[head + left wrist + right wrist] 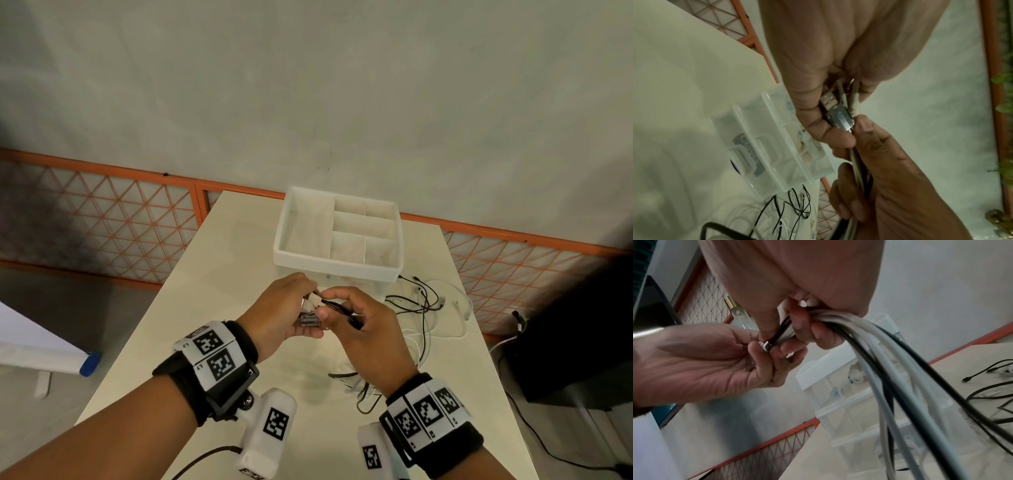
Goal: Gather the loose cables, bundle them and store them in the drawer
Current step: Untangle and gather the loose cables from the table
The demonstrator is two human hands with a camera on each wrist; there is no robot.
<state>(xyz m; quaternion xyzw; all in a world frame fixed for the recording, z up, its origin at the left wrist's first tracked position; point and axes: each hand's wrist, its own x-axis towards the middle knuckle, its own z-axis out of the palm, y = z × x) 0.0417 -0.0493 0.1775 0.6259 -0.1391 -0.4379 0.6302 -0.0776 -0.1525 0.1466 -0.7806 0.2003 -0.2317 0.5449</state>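
Both hands meet above the middle of the white table (239, 342). My left hand (284, 308) pinches a cluster of USB plugs (835, 108), silver and white, between thumb and fingers. My right hand (359, 322) grips the bundle of black and white cables (890, 369) just behind those plugs; the cables hang down from it toward the table. More loose black and white cables (424, 301) lie tangled on the table to the right. The translucent drawer unit (337, 240) stands just beyond the hands, its top tray split into compartments.
The clear drawers (777, 146) of the unit look closed, with small pale items inside. An orange-framed mesh fence (102, 219) runs behind the table. A dark box (565, 342) with its own cables stands on the floor at the right.
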